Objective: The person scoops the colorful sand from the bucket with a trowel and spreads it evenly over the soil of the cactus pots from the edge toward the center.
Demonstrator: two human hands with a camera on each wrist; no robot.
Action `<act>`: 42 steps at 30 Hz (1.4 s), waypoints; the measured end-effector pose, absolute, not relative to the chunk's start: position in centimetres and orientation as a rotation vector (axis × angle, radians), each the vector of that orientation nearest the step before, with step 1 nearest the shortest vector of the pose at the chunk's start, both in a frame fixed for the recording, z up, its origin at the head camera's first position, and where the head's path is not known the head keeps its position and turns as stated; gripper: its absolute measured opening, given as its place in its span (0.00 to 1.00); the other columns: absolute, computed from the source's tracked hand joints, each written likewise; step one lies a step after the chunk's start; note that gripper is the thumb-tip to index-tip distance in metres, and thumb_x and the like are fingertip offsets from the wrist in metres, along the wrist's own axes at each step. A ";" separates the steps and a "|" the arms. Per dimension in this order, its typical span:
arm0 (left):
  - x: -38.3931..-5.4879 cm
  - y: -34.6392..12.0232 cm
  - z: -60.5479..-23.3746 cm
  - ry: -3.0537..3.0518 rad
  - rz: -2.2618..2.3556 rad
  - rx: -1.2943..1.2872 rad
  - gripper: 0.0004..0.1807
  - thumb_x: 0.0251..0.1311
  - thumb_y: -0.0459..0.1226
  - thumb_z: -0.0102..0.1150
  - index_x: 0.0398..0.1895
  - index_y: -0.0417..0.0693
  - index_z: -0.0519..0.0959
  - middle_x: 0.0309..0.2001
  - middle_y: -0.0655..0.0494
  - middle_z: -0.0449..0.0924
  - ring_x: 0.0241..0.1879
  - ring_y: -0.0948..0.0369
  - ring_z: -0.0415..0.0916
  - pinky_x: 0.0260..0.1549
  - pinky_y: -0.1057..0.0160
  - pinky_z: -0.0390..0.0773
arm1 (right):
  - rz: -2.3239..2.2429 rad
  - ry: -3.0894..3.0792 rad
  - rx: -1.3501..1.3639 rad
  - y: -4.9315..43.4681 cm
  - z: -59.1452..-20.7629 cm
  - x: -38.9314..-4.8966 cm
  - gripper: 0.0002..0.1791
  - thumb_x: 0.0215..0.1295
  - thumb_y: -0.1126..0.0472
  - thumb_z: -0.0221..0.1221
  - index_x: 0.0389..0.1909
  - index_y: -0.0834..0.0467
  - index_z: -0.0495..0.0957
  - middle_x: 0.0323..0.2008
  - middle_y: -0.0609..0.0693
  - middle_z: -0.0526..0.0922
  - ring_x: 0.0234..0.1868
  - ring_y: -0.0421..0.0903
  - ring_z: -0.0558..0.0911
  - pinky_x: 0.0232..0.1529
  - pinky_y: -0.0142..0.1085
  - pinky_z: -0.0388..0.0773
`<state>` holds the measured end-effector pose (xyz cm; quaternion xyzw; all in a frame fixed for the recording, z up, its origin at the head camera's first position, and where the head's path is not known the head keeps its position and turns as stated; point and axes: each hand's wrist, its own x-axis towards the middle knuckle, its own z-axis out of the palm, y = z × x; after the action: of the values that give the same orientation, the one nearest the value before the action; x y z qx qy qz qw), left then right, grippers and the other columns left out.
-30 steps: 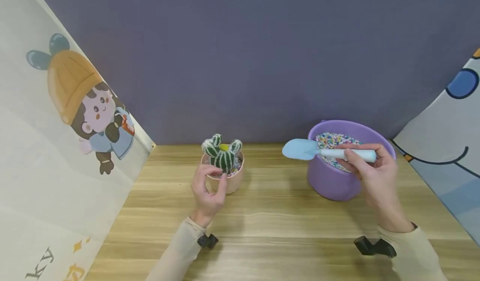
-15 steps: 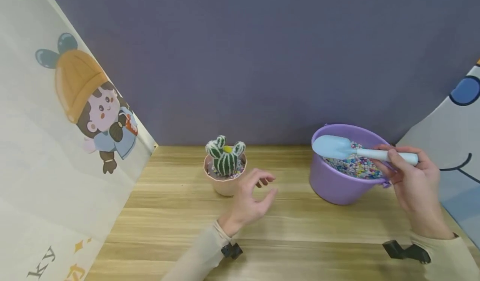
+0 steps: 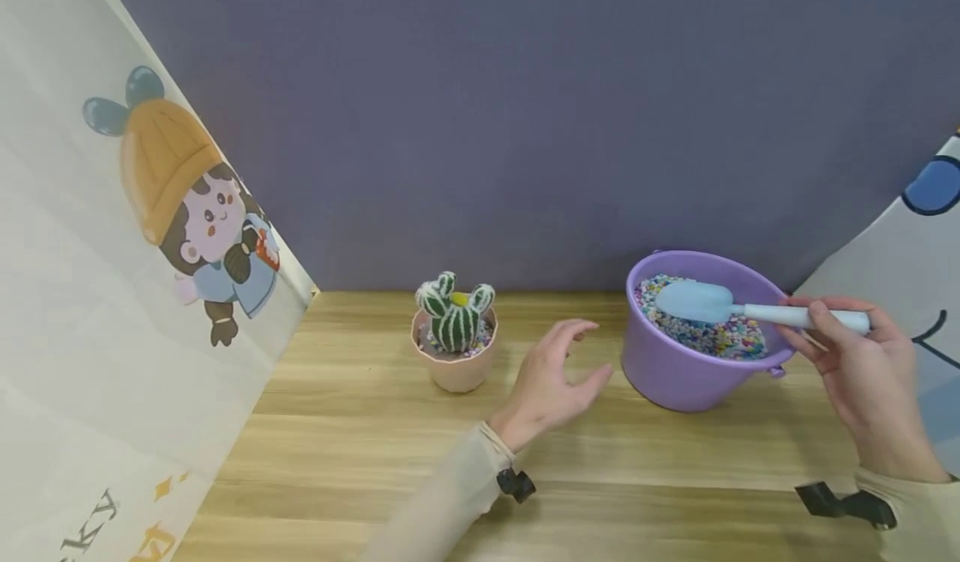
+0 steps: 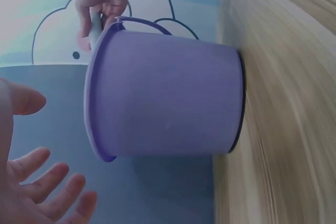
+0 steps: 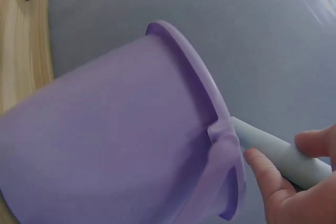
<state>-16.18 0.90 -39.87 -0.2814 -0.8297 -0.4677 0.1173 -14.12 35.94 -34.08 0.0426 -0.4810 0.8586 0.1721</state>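
Observation:
A light blue hand trowel lies across the opening of the purple bucket, its blade over the colourful beads inside. My right hand grips the trowel's handle beyond the bucket's right rim. In the right wrist view, thumb and fingers pinch that handle. Between the pot and the bucket, my left hand is held in the air, fingers loosely bent and thumb apart, holding nothing. The left wrist view has its spread fingers facing the bucket's side.
At the left stands a pink pot with a green and white knitted cactus set in beads. A dark blue-grey panel rises behind the wooden table. Printed cartoon sheets flank both sides.
My left hand has left the cactus pot and moved right toward the bucket. The right hand has shifted right with the trowel, bringing its blade over the beads.

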 end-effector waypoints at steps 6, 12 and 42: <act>-16.8 2.4 -39.7 -2.560 -1.270 -0.781 0.38 0.67 0.53 0.67 0.77 0.53 0.69 0.78 0.55 0.70 0.77 0.58 0.69 0.76 0.49 0.71 | 2.465 -1.393 0.144 37.2 -34.7 -14.1 0.06 0.76 0.78 0.53 0.45 0.67 0.76 0.43 0.58 0.92 0.44 0.49 0.94 0.44 0.39 0.90; -17.6 4.2 -39.7 -2.635 -1.240 -0.717 0.42 0.68 0.58 0.64 0.81 0.55 0.65 0.82 0.59 0.63 0.80 0.57 0.64 0.78 0.45 0.69 | 2.446 -1.445 0.164 37.8 -35.1 -14.1 0.06 0.77 0.76 0.54 0.48 0.65 0.75 0.45 0.55 0.91 0.45 0.47 0.93 0.45 0.37 0.90; -20.4 8.7 -40.0 -2.630 -1.289 -0.707 0.56 0.62 0.69 0.64 0.87 0.58 0.54 0.87 0.64 0.49 0.83 0.57 0.57 0.80 0.47 0.64 | 2.169 -1.692 0.348 41.0 -34.1 -14.4 0.12 0.76 0.81 0.50 0.47 0.65 0.78 0.41 0.51 0.93 0.43 0.39 0.93 0.40 0.29 0.89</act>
<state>-20.42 8.70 -39.96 -0.2341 -0.8711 -0.4269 0.0641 -14.40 40.99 -34.13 0.1233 -0.5998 0.7691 0.1833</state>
